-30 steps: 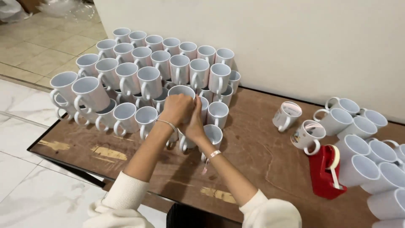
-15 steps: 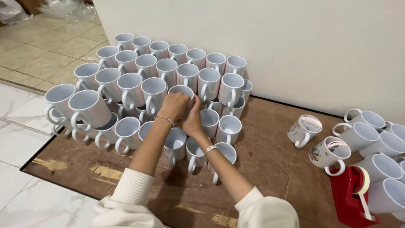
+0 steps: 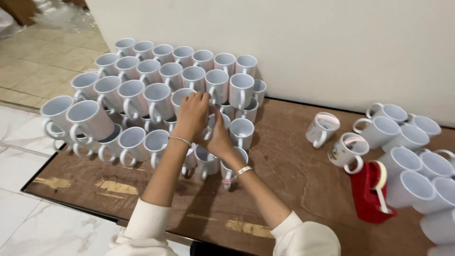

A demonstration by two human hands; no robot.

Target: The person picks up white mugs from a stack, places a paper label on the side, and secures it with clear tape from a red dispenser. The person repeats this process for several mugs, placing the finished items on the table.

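A large stack of white mugs [image 3: 156,90] stands in two layers at the back left of a brown board [image 3: 284,170]. My left hand [image 3: 192,114] is curled over a white mug [image 3: 181,96] in the upper layer, gripping its rim. Just right of it, my right hand [image 3: 219,137] presses against the same cluster, its fingers hidden among the mugs. Both wrists wear thin bracelets, and white sleeves cover my forearms.
A second group of white mugs [image 3: 417,156] lies at the right edge, two printed mugs [image 3: 348,149] nearer the middle. A red tape dispenser [image 3: 372,192] stands beside them. A white wall rises behind; marble floor [image 3: 28,156] lies to the left.
The view has shifted right and closer. My hands stay together on the same mug in the stack, barely moving.
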